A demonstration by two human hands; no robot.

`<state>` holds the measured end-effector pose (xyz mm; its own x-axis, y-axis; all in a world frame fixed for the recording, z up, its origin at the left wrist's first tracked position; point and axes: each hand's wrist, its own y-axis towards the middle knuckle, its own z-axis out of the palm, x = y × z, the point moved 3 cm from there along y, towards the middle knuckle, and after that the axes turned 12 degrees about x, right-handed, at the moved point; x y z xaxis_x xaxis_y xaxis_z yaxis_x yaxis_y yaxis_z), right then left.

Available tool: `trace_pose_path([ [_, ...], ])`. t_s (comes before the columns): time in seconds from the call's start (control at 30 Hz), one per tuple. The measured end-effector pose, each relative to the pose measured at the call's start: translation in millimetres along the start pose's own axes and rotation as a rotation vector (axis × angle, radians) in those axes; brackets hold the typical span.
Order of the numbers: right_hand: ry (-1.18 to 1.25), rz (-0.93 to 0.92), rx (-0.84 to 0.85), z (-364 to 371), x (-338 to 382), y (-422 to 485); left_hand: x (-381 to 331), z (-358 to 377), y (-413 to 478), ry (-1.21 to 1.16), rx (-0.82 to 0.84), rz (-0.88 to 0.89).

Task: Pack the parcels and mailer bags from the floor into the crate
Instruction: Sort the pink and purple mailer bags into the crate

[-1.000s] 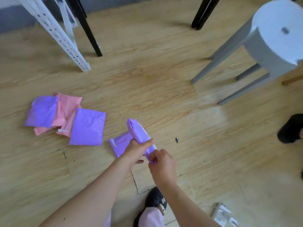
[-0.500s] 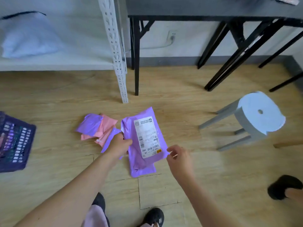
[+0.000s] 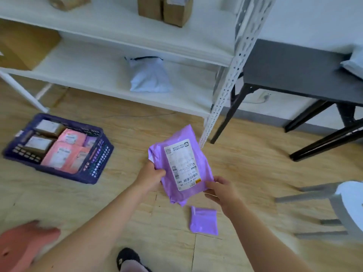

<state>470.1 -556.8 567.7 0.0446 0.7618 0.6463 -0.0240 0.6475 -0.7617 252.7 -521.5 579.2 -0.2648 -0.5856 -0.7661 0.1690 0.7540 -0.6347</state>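
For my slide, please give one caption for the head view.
Left hand and right hand hold a labelled purple mailer bag above the floor, crate at left.

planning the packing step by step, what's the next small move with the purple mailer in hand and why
Probably swing the purple mailer left and lower it into the crate: the left hand and right hand grip it above the floor, and the crate sits open to their left, already holding parcels.

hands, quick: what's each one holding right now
Left hand: grips the left edge of the purple mailer bag.
Right hand: holds the same bag by its lower right corner.
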Motion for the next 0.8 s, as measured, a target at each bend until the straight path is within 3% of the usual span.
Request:
trace_pose_path([
  [0.17, -0.257, -0.143, -0.042, 98.3, 47.8, 7.0, -7.5, -106.6, -42.9, 0.380, -0.240, 0.091],
  [0.37, -0.770, -0.355, -0.053, 217.7, 98.4, 10.3, 15.2, -232.1, -88.0, 0.856, -0.297, 0.133],
  [0.57, -1.005, -0.477, 0.017, 339.1, 125.9, 8.5, 30.2, -325.0, -105.0, 0.846, -0.369, 0.090],
  [0.8, -1.134, -0.649, 0.174, 442.1, 142.3, 10.6, 47.7, -378.7, -87.6, 0.824, -0.257, 0.026],
])
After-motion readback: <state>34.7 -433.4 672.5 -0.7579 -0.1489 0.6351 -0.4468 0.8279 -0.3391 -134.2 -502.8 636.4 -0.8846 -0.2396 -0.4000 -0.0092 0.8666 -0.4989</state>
